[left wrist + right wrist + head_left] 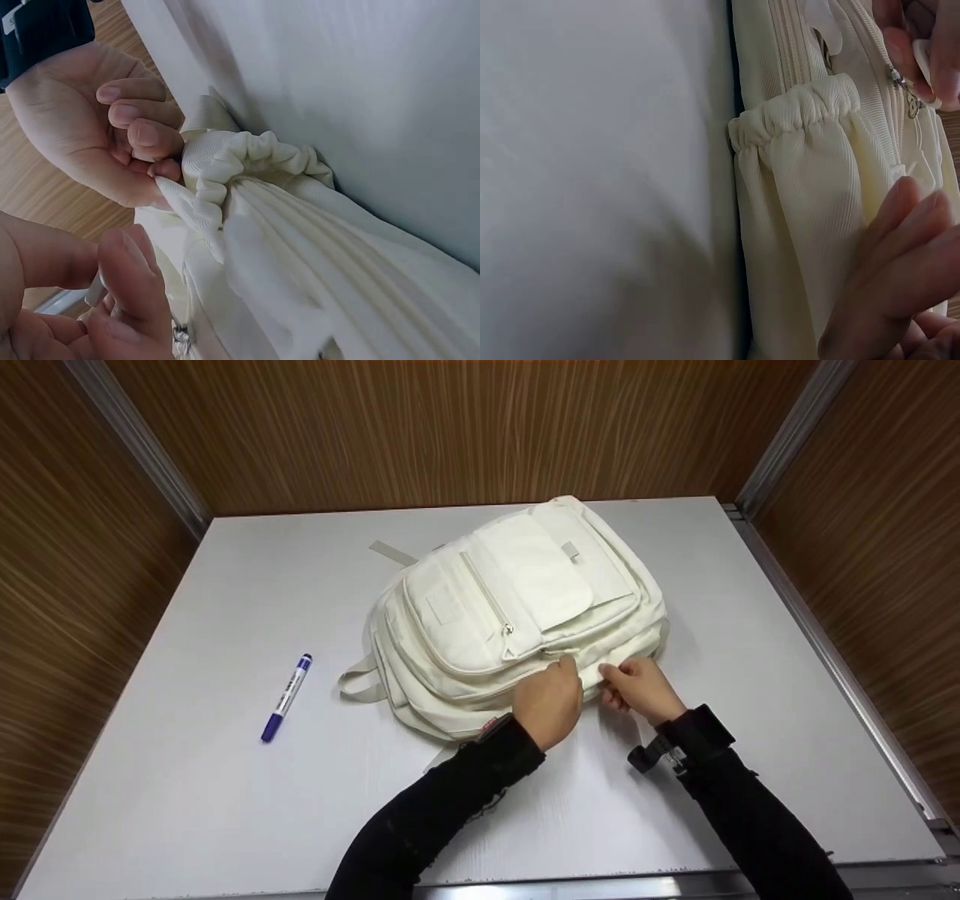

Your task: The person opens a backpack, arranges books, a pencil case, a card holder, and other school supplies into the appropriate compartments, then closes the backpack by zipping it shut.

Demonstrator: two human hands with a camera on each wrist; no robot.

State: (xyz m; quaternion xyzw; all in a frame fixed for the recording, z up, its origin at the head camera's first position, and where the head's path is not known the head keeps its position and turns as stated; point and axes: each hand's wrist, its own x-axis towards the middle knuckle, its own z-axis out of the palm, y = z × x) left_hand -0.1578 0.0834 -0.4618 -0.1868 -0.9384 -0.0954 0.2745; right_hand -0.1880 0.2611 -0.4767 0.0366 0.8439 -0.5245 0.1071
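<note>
A cream backpack (536, 577) lies on a white table, its front flap and zipped pocket facing up. At its near side, my left hand (551, 701) pinches a pale zipper pull (924, 66) between thumb and fingers. The zipper slider (895, 76) shows beside it in the right wrist view. Close by, my right hand (641, 690) pinches the backpack's fabric near the gathered side pocket (247, 157). The fold held by the right fingers (146, 135) is seen in the left wrist view. How far the zipper is open is hidden behind the hands.
A blue-capped marker (286, 697) lies on the white table (187, 795), left of the backpack. The carry loop (361, 681) points left, and a strap end (391, 553) sticks out behind. Wood-grain panels (465, 435) stand around the back and sides.
</note>
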